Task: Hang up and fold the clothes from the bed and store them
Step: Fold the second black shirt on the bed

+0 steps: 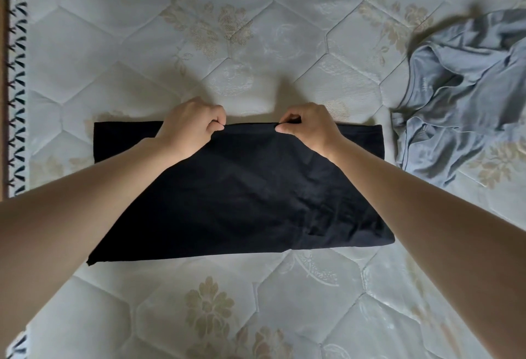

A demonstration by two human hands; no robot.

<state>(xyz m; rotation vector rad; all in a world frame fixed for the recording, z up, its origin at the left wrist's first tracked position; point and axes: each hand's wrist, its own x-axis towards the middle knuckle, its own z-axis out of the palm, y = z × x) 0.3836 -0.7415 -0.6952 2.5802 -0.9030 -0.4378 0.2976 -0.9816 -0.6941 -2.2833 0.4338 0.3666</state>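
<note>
A black garment (242, 196) lies folded flat on the quilted mattress (199, 31), roughly rectangular, in the middle of the view. My left hand (190, 128) pinches its far edge left of centre. My right hand (307, 128) pinches the same far edge right of centre. Both arms reach across the black cloth and hide parts of it. A crumpled blue-grey garment (466, 97) lies unfolded at the right, just beyond the black one's right end.
The mattress has a pale floral pattern and diamond stitching. Its left edge carries a dark patterned trim (17, 74), with a brown strip beyond it. Bare mattress extends above and below the black garment.
</note>
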